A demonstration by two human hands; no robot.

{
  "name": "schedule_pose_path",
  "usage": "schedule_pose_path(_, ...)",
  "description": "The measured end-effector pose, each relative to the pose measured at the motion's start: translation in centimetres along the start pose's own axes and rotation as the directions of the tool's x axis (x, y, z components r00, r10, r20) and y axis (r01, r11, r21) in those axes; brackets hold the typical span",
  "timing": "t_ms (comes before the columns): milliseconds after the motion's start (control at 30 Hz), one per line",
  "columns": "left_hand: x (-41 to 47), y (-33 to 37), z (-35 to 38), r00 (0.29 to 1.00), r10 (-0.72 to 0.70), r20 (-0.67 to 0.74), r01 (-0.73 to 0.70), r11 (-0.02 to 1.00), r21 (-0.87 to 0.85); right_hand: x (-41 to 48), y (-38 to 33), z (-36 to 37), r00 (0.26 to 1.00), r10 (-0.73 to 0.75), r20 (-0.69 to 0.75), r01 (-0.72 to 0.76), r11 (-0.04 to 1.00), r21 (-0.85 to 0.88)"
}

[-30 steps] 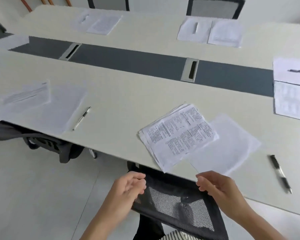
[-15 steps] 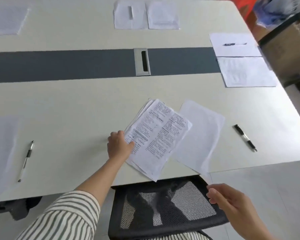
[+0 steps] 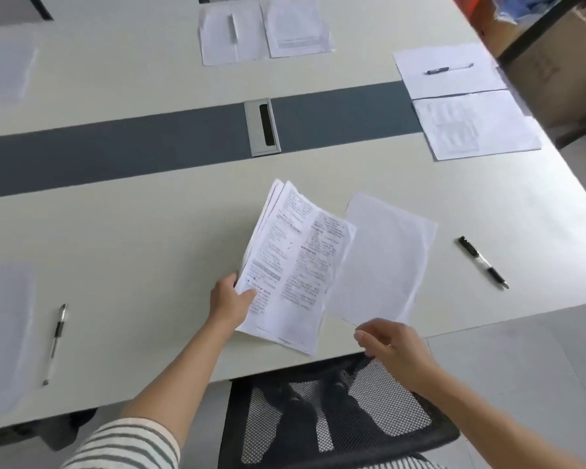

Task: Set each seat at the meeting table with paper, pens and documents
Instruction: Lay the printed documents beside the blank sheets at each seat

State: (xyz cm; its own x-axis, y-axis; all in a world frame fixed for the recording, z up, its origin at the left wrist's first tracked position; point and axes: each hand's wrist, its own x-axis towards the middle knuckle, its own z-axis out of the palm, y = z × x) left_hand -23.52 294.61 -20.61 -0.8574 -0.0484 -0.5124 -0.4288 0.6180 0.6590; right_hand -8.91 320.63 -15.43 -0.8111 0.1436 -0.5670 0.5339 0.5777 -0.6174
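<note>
A stack of printed documents (image 3: 298, 262) lies near the front edge of the pale meeting table (image 3: 142, 238). My left hand (image 3: 229, 299) grips the stack's left edge, thumb on top. To its right lies a blank sheet of paper (image 3: 383, 258), partly tucked under the stack. My right hand (image 3: 391, 346) hovers with loosely curled fingers at the blank sheet's near corner, holding nothing. A black pen (image 3: 483, 262) lies further right on the table.
A black mesh chair (image 3: 329, 411) stands under the table edge in front of me. Set places with paper and a pen lie at the right end (image 3: 454, 96), far side (image 3: 261, 32) and left (image 3: 4, 333), where a pen (image 3: 55, 343) lies. A grey strip with a cable slot (image 3: 263, 126) runs along the middle.
My left hand reached from the chair to the documents and took hold of their left edge. My right hand rose from the chair back toward the blank sheet's corner. The view swung right.
</note>
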Motion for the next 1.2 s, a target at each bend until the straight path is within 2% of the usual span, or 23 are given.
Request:
schedule_pose_path(100,-3.0,1.9,-2.2,0.993,0.115,-0.004,-0.114,0.980,-0.165,3.3,-0.4,0.3,0.998,0.055,-0.003,-0.053,0.980,0.190)
schedule_pose_path(200,-5.7,3.1,-4.5,0.980,0.201,-0.014,-0.196,0.935,-0.294,6.3,-2.1,-0.5,0.979,0.101,0.176,-0.177,0.848,0.499)
schedule_pose_path(300,-7.6,3.7,-5.9,0.973,0.230,-0.023,-0.222,0.900,-0.376,8.7,-5.2,-2.1,0.947,-0.058,0.316,-0.169,0.746,0.644)
schedule_pose_path(400,-8.0,3.3,-7.0,0.967,0.241,-0.080,-0.254,0.914,-0.318,9.5,-9.7,-3.5,0.942,-0.239,0.237,-0.014,0.675,0.738)
schedule_pose_path(533,-7.0,3.2,-9.3,0.948,0.224,-0.225,-0.288,0.904,-0.315,9.7,-14.2,-3.8,0.918,-0.391,0.073,0.230,0.672,0.704)
schedule_pose_path(633,-6.7,4.0,-10.0,0.930,0.232,-0.284,-0.333,0.859,-0.388,10.2,-15.0,-2.4,0.916,-0.396,0.062,0.288,0.758,0.585)
schedule_pose_path(833,-5.0,2.3,-7.7,0.956,0.107,-0.272,-0.219,0.878,-0.426,11.6,-12.7,0.8,0.945,-0.293,0.145,0.200,0.870,0.451)
schedule_pose_path(1000,-4.2,2.4,-8.0,0.939,0.036,-0.341,-0.184,0.891,-0.414,12.4,-13.1,1.8,0.973,-0.229,0.025,0.212,0.932,0.295)
schedule_pose_path(1100,-3.9,1.8,-8.5,0.914,0.022,-0.405,-0.171,0.926,-0.337,13.2,-13.4,2.3,0.982,-0.186,0.039,0.167,0.942,0.290)
schedule_pose_path(1200,-4.1,-0.4,-7.8,0.889,-0.066,-0.453,-0.022,0.982,-0.185,14.1,-12.6,3.9,0.991,-0.057,0.124,0.013,0.944,0.330)
